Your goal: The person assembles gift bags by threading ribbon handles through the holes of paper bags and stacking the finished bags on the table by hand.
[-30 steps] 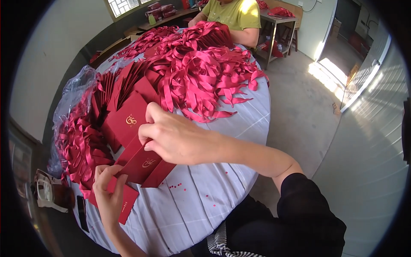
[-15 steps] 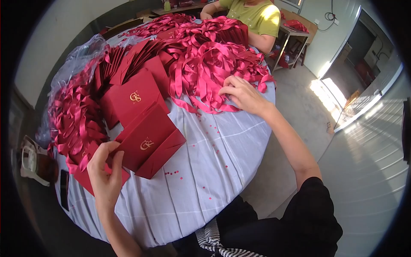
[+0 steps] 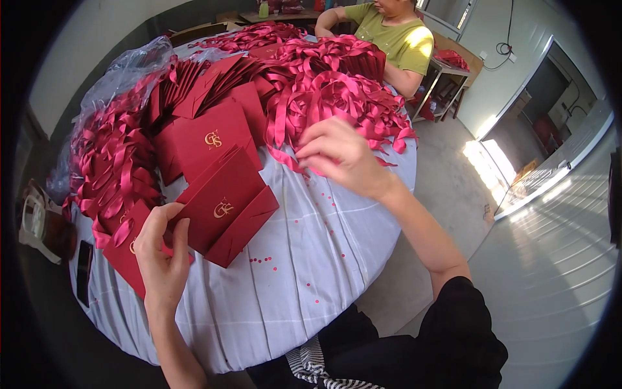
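Note:
A red paper gift bag [image 3: 223,211] with a gold emblem stands tilted on the table in front of me. My left hand [image 3: 162,249] pinches its upper left edge between thumb and fingers. My right hand [image 3: 346,159] is closed in a pinch above the near side of a heap of pink-red ribbons [image 3: 337,104]. A ribbon [image 3: 284,157] shows at its fingertips, partly hidden by the fingers. Just behind the held bag stands another red bag [image 3: 210,139], and a flat red bag [image 3: 126,253] lies beside my left wrist.
Many ribbon-handled red bags [image 3: 113,168] line the table's left side by clear plastic wrap [image 3: 126,71]. A dark phone [image 3: 84,272] lies at the left edge. Small red dots are scattered on the white cloth [image 3: 291,272]. Across the table sits a person in a green shirt [image 3: 395,39].
My right hand has moved left and nearer, from the ribbon heap toward the held bag, still pinched. My left hand keeps its hold on the bag, almost in place.

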A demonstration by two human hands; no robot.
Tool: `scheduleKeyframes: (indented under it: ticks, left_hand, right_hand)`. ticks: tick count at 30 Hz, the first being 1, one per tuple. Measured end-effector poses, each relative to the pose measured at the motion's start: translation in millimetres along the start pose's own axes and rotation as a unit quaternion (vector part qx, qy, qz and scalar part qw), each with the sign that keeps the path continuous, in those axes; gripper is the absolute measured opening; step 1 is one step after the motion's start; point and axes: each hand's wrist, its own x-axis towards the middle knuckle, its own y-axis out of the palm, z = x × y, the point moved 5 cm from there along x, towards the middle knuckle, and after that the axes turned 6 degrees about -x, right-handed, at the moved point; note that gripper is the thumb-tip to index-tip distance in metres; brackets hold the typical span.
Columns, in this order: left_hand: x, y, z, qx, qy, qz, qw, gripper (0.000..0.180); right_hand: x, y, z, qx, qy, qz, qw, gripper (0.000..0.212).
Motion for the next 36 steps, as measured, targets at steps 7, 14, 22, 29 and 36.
scheduleKeyframes:
  ticks: [7, 14, 22, 29, 36]
  left_hand:
    - [-3, -3, 12, -0.030, -0.024, -0.027, 0.999, 0.014]
    - [-3, 2, 23, -0.129, -0.041, 0.006, 0.991, 0.017]
    - [-4, -1, 48, -0.273, -0.209, 0.072, 0.936, 0.016]
    - [-7, 6, 48, -0.301, -0.226, 0.090, 0.922, 0.018]
    - [-7, 11, 41, -0.312, -0.198, 0.080, 0.926, 0.018]
  right_hand:
    - [36, 36, 98, 0.257, -0.069, 0.035, 0.963, 0.021]
    - [48, 71, 109, 0.483, 0.201, 0.158, 0.838, 0.013]
    - [36, 88, 89, 0.286, 0.257, 0.138, 0.913, 0.027]
    - [35, 99, 91, 0.232, 0.198, 0.099, 0.947, 0.016]
    - [35, 96, 97, 0.146, 0.175, 0.083, 0.970, 0.014]
